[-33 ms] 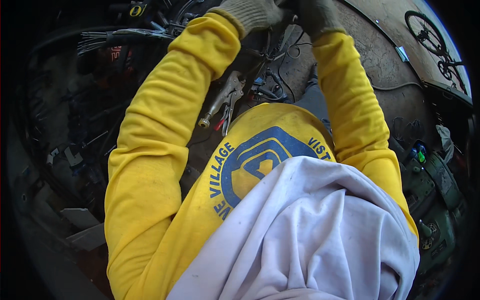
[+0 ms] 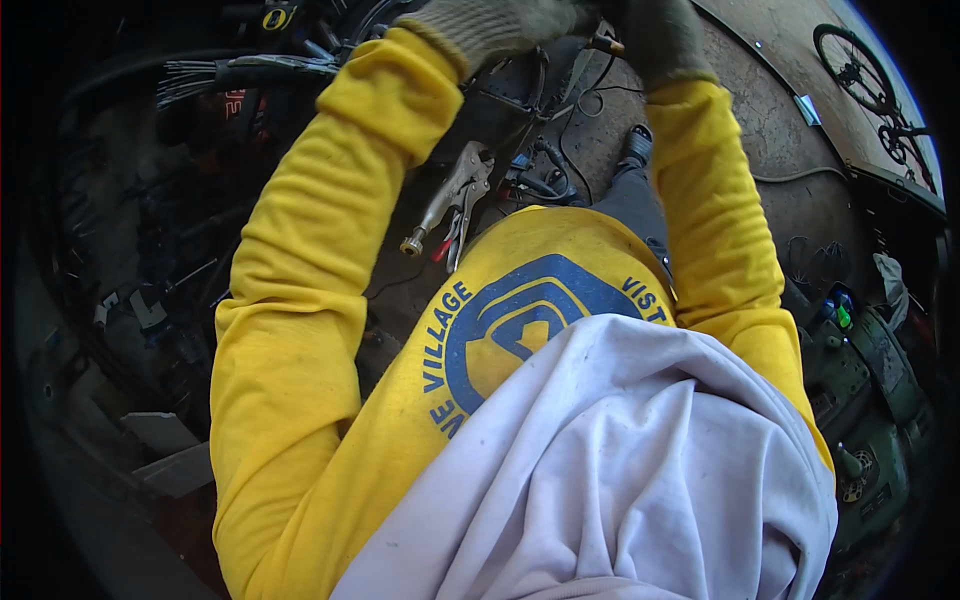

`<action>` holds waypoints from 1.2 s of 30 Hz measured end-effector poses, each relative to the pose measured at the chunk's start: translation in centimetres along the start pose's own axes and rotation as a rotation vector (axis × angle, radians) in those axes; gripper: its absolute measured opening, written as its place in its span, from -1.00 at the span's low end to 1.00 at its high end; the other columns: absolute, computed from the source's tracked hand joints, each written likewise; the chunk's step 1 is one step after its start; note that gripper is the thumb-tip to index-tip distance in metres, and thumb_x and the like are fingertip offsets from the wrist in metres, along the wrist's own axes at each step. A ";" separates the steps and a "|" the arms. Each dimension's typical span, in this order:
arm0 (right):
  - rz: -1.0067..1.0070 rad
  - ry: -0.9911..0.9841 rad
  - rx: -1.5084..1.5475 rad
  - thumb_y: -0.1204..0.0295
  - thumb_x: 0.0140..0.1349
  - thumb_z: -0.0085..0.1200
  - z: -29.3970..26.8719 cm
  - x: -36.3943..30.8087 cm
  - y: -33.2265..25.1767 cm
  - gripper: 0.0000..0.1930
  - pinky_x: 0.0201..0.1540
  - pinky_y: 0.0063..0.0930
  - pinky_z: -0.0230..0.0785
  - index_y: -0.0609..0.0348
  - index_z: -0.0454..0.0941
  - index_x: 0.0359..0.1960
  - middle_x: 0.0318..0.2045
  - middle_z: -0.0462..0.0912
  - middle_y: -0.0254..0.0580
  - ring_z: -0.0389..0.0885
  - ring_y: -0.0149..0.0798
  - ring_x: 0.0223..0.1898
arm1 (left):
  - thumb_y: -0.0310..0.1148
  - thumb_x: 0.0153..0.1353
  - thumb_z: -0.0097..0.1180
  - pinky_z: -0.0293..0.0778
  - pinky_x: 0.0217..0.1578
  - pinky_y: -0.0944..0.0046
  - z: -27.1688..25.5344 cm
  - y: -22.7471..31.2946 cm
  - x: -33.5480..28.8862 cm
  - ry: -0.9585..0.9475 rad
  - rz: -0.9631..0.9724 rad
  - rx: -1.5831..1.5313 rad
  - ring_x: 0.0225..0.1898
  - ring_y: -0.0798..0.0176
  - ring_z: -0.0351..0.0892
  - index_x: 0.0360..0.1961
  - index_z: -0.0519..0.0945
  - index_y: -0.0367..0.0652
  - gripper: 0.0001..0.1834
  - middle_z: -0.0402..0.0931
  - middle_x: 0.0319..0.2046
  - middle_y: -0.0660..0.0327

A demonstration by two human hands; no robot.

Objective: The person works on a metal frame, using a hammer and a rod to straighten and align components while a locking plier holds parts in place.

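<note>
Both of my hands wear knitted work gloves and meet at the top edge. My left hand (image 2: pixel 500 28) reaches rightward; its fingertips are dark and partly cut off, so its grip is hidden. Beside it, my right hand (image 2: pixel 662 38) is bent around a small dark piece with an orange-brown end (image 2: pixel 608 45), whose kind I cannot make out. Below my left wrist, a pair of locking pliers (image 2: pixel 455 195) with a brass-coloured screw end and a red-tipped lever hangs or rests near dark metalwork.
A cable with splayed bare strands (image 2: pixel 195 82) lies at upper left. Loose black cables (image 2: pixel 572 150) run over the floor by my sandalled foot (image 2: pixel 637 145). A bicycle (image 2: pixel 855 70) stands at far right, above a green machine or case (image 2: pixel 880 400). White panels (image 2: pixel 165 440) lie lower left.
My right hand has shifted right and slightly down, exposing the piece with the orange-brown end. My left forearm has moved a little left. More of my foot shows.
</note>
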State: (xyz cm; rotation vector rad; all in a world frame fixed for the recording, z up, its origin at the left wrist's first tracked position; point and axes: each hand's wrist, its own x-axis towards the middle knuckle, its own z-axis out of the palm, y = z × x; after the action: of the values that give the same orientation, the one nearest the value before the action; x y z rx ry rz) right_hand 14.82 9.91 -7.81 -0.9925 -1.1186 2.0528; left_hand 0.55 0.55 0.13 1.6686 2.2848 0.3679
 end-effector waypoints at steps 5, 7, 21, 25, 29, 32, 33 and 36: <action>-0.197 0.071 0.417 0.06 0.57 -0.10 -10.1 -1.9 0.3 -0.54 0.20 0.03 0.51 0.24 0.52 0.14 -0.04 0.70 0.02 0.70 0.00 -0.03 | 0.10 0.26 0.32 0.56 0.13 0.07 -9.5 -5.6 -5.7 0.097 0.260 -0.612 0.16 -0.03 0.61 0.19 0.50 -0.40 -0.23 0.60 0.11 -0.18; -0.159 0.136 0.355 0.05 0.54 -0.02 -15.5 -3.0 2.3 -0.48 0.10 -0.02 0.58 0.30 0.41 0.21 -0.03 0.65 0.07 0.69 -0.02 -0.10 | -0.18 0.23 0.34 0.58 0.11 0.09 -9.9 -8.8 -7.5 0.144 0.382 -0.247 0.11 0.03 0.65 0.11 0.61 -0.22 -0.50 0.65 0.06 0.01; 0.167 0.422 0.074 0.22 0.46 0.17 -19.0 -12.4 11.7 -0.64 -0.23 -0.36 0.60 0.24 0.59 0.09 -0.17 0.73 -0.07 0.71 -0.24 -0.37 | -0.49 0.10 0.37 0.56 0.16 0.08 -3.4 -12.4 -10.6 0.269 0.517 0.280 0.11 -0.02 0.67 0.11 0.68 -0.07 -0.52 0.68 0.06 0.12; 0.173 0.422 -0.027 0.19 0.46 0.17 -17.9 -12.6 10.8 -0.65 -0.24 -0.40 0.59 0.21 0.61 0.06 -0.20 0.74 -0.10 0.71 -0.27 -0.38 | -0.53 0.13 0.35 0.57 0.16 0.09 -4.4 -11.0 -11.6 0.280 0.507 0.214 0.12 -0.02 0.67 0.13 0.66 -0.13 -0.52 0.68 0.07 0.09; 0.183 0.368 -0.151 0.17 0.49 0.11 -17.4 -13.0 10.4 -0.65 -0.24 -0.44 0.56 0.20 0.61 0.06 -0.20 0.75 -0.13 0.71 -0.30 -0.37 | -0.54 0.25 0.34 0.61 0.10 0.21 -5.2 -13.3 -14.5 0.592 0.401 0.071 0.09 0.14 0.70 0.13 0.62 -0.26 -0.59 0.69 0.07 0.08; 0.203 0.339 -0.184 0.18 0.50 0.09 -16.3 -13.0 10.0 -0.65 -0.23 -0.45 0.56 0.21 0.60 0.08 -0.20 0.75 -0.15 0.71 -0.31 -0.36 | -0.36 0.28 0.39 0.66 -0.10 0.28 -4.5 -13.0 -19.2 0.810 -0.085 -0.357 -0.12 0.26 0.77 0.00 0.69 -0.23 -0.70 0.74 -0.14 0.07; 0.207 0.328 -0.184 0.19 0.51 0.08 -15.8 -13.0 9.9 -0.64 -0.22 -0.46 0.56 0.22 0.59 0.10 -0.21 0.74 -0.16 0.71 -0.32 -0.34 | -0.36 0.28 0.39 0.66 -0.10 0.28 -3.9 -13.1 -20.6 0.831 -0.102 -0.349 -0.12 0.26 0.77 0.00 0.69 -0.23 -0.70 0.74 -0.14 0.07; 0.170 0.227 -0.170 0.21 0.52 0.07 -15.4 -12.4 9.7 -0.62 -0.21 -0.46 0.56 0.23 0.56 0.17 -0.19 0.74 -0.15 0.70 -0.34 -0.31 | -0.42 0.33 0.30 0.65 -0.09 0.25 -1.8 -13.8 -23.8 0.558 -0.285 -0.194 -0.09 0.26 0.73 0.05 0.64 -0.23 -0.70 0.74 -0.11 0.13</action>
State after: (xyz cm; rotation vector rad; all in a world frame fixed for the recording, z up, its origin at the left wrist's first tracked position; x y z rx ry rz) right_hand 32.95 2.36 -17.86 -1.4106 -1.1343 1.9365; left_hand -5.42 -26.31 -1.34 1.2270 2.7110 1.0564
